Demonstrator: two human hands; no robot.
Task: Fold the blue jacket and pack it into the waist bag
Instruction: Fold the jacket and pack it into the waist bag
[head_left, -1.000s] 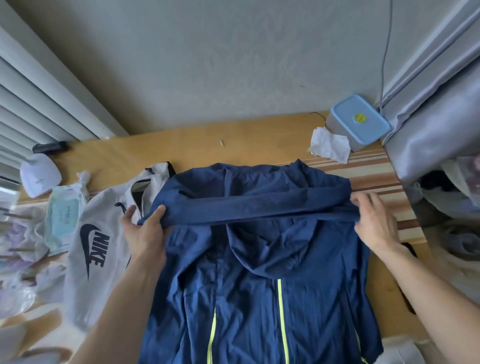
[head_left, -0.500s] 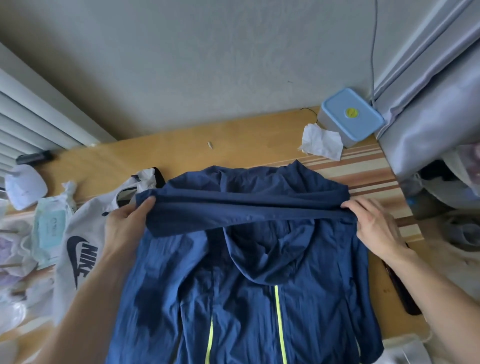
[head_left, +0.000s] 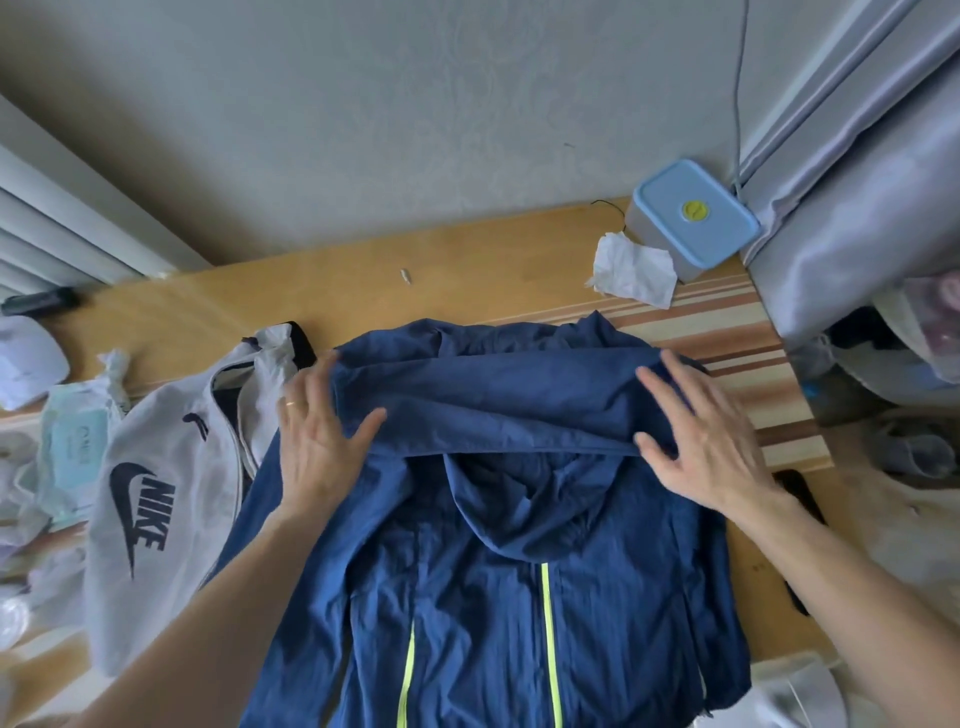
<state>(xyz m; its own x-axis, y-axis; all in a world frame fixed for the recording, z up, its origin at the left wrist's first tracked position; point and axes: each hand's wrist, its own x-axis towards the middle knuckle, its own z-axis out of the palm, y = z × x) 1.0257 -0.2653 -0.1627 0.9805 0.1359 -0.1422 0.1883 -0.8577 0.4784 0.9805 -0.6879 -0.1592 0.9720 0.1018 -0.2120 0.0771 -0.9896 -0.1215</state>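
**Blue nylon pressed flat, first fold not yet secure**

Blue, thin and crinkled, the jacket lies spread on the wooden table, its far part turned over into a band that runs left to right above the hood. Both hands rest on that band with fingers spread and nothing gripped: the left hand lies flat on its left end, the right hand flat on its right end, palms down and released rather than clenched. The hood hangs just near of the band, between the two wrists, and the yellow-green zipper lines run on toward the near edge.

The waist bag, grey with a dark logo, lies on the table at the left, its far end touching the jacket's left edge and just beside the left hand.

The main risk, as I judge it, is the cloth itself. It looks slick and springy, so the folded band may creep open or slide once the palms lift, leaving a crooked edge that makes a bundle too bulky for the bag. The left side of the jacket overlaps the bag, so a further fold could drag the bag along or catch its strap. On the right, the cloth sits close to the striped mat and a dark object at the table edge, which a sweep of the forearm might knock.
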